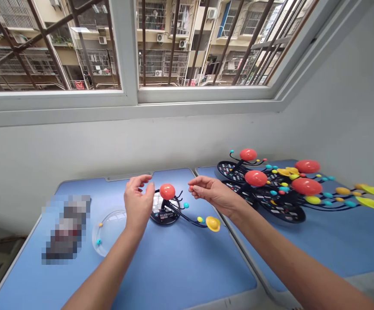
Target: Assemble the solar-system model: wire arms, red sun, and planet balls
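Observation:
A small solar-system model [167,209] stands on the blue table [180,267], with an orange-red ball on a black round base and thin black arms. Those arms carry a teal bead, a yellow bead and a ringed yellow planet [213,223]. My left hand [138,202] hovers just left of the orange ball, fingers curved and apart, with nothing visible in it. My right hand [211,193] hangs just right of the model above its arms. Its fingertips are pinched together, and what they hold, if anything, is too small to make out.
A clear plastic dish [106,231] with a few small coloured beads lies left of the model. A blurred-out object [66,228] lies further left. Several assembled models [270,185] are heaped on the adjoining blue table at the right. A wall and barred window stand behind.

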The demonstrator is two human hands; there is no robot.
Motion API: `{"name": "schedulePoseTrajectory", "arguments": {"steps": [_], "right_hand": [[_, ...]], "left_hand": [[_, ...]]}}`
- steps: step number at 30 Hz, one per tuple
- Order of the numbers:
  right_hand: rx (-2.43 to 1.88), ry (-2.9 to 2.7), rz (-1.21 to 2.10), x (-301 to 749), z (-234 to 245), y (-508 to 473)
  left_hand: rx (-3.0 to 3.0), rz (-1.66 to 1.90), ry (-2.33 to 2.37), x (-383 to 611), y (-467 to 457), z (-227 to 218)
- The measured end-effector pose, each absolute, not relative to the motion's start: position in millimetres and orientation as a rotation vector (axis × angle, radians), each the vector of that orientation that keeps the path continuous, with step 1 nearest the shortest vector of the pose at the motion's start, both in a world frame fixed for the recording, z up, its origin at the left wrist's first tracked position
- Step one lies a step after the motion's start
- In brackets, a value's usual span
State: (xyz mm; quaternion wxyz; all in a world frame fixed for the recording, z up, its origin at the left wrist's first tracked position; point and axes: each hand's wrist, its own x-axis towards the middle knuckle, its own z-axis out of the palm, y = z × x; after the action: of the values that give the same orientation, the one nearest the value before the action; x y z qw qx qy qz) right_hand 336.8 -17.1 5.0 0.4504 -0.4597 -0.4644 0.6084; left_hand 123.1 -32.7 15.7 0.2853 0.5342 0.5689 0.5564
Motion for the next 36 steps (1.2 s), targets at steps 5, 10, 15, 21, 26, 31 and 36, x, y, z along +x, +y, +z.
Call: {"name": "schedulePoseTrajectory", "arguments": {"steps": [5, 10, 15, 21, 26, 31, 36], "right_hand": [[-1.115, -1.11, 1.588, 337.5, 4.3, -10.6], [-1.091, -1.069, 1.659, 339.3, 5.2, -10.1], [-1.075, -1.062, 1.66, 342.7, 2.4, -9.5], [-1.091, -1.151, 1.709, 340.7, 6.4, -12.5], [-1.116, -1.326, 1.642, 330.2, 13.4, -5.7], [-1.102, -1.356, 1.612, 323.3, 13.9, 10.0], [-1.121, -1.301, 1.557, 323.4, 8.8, 23.3]], "left_hand": [[1.714, 1.217, 1.348, 134.8, -11.8, 27.3], [1.659, 1.087, 1.22, 134.5, 0.2, 36.4], [1.533, 0.874, 0.926, 127.5, 11.5, 23.9], [1.113, 0.85, 0.848, 131.2, 31.6, -9.6], [1.064, 0.681, 0.777, 132.3, 45.0, -13.0], [1.185, 0.567, 0.713, 132.5, 59.5, -14.6], [1.199, 0.516, 0.73, 139.0, 64.9, -22.9]]}}
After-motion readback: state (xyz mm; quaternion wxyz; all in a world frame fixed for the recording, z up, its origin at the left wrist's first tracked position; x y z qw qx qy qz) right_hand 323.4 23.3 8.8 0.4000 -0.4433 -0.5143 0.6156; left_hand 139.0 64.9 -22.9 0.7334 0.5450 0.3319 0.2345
